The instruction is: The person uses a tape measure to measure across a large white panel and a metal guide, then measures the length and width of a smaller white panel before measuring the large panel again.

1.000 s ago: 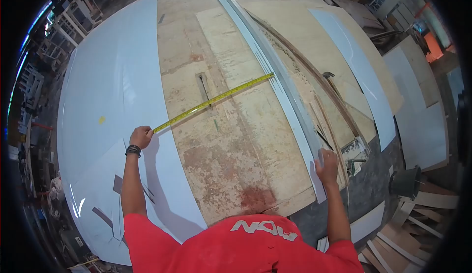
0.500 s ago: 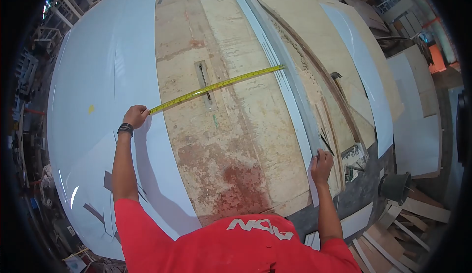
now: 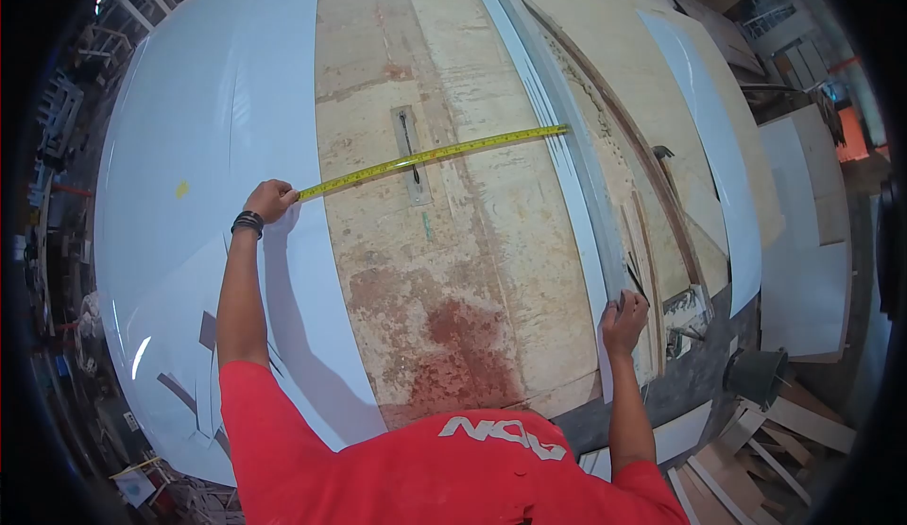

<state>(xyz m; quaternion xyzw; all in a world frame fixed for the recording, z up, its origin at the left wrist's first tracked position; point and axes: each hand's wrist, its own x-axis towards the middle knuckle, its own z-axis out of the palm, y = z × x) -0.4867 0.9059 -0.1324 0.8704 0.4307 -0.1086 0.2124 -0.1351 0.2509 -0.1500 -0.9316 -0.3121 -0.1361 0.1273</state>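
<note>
My left hand [image 3: 272, 201] pinches the near end of a yellow tape measure [image 3: 439, 154] over the white sheet on the left. The tape runs straight out to the right, across the bare worn tabletop, and its far end lies by a long grey bar [image 3: 581, 137]. Curled around the near end of that bar are the fingers of my right hand [image 3: 625, 322]. A thin dark stick [image 3: 637, 281] lies just above its knuckles. Narrow white strips [image 3: 557, 161] lie along the bar's left side. Beneath the tape sits a metal plate with a slot [image 3: 410, 152].
A large glossy white sheet [image 3: 179, 270] covers the left side. On the right are a curved brown wooden strip [image 3: 628, 119], a hammer head [image 3: 663, 153] and another white strip [image 3: 704, 137]. A dark bucket [image 3: 756, 376] and board offcuts [image 3: 789, 426] are at the lower right.
The view has shifted slightly, so the table and tape appear farther right. Both hands keep their places, the left on the tape and the right at the bar's end.
</note>
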